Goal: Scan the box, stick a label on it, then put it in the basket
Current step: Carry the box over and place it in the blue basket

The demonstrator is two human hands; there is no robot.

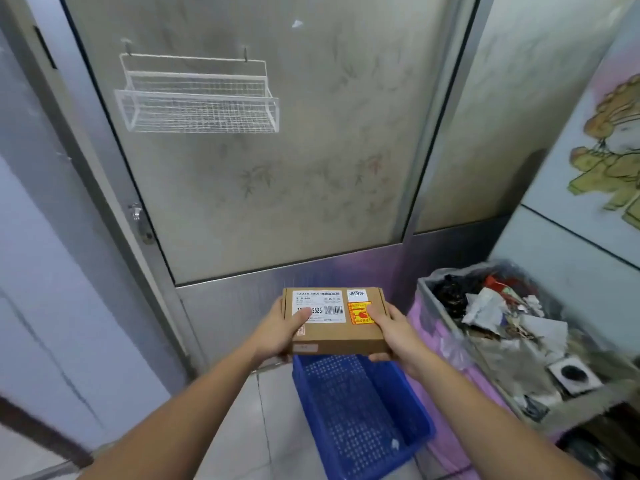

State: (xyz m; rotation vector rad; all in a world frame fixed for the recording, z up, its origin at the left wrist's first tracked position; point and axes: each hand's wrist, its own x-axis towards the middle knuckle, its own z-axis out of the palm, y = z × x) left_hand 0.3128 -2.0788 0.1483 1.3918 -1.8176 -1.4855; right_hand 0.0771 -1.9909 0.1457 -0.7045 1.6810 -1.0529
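Observation:
A flat brown cardboard box [337, 332] is held level in the air, directly above the far end of a blue perforated plastic basket [360, 414] on the floor. Its top bears a white barcode label, a small white sticker and an orange-red sticker. My left hand [282, 329] grips the box's left edge, thumb resting on the white label. Gripping the right edge is my right hand [393, 334], its thumb on the orange-red sticker. The basket holds only a small white scrap near its front corner.
A bin [519, 341] lined with a clear bag and full of paper and rubbish stands at the right, close to the basket. A frosted glass door [277, 168] with a hanging white wire rack [197, 98] is straight ahead. Pale floor tiles lie left of the basket.

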